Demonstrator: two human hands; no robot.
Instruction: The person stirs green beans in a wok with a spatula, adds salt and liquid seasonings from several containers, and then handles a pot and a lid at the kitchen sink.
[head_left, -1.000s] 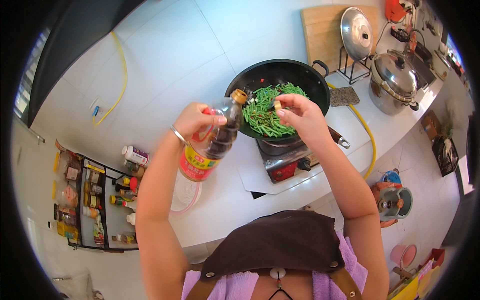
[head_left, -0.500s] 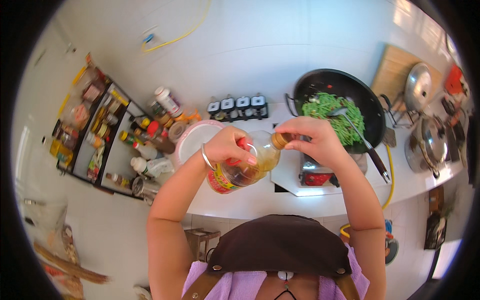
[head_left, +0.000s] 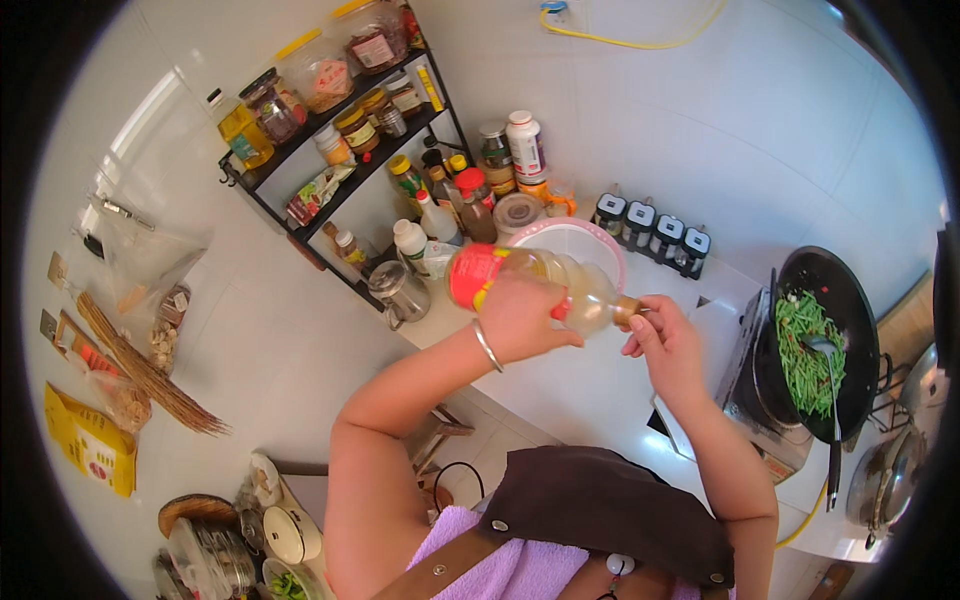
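Note:
A large clear plastic bottle (head_left: 592, 300) of brown liquid, with a red and yellow label, lies almost level in the air over the counter. My left hand (head_left: 528, 318), a silver bangle at its wrist, is wrapped round its red handle. At the bottle's neck, my right hand (head_left: 668, 345) pinches the brown cap (head_left: 627, 310) with thumb and fingers. Whether the cap is turned loose cannot be made out. Below and behind the bottle stands a pink-rimmed white basin (head_left: 610, 245). The liquid sits toward the label end.
Right, a black wok (head_left: 858, 330) holds cut green beans (head_left: 808, 350) and a spatula (head_left: 834, 440) on a gas stove (head_left: 745, 380). A spice jar rack (head_left: 655, 238) stands by the wall. Left are a black shelf (head_left: 290, 215) of jars and bottles and a metal jug (head_left: 400, 292).
The view has turned left, bringing the shelf nearer the middle. The bottle has swung toward the shelf side, its label end rising to nearly level. Both hands stay on bottle and cap.

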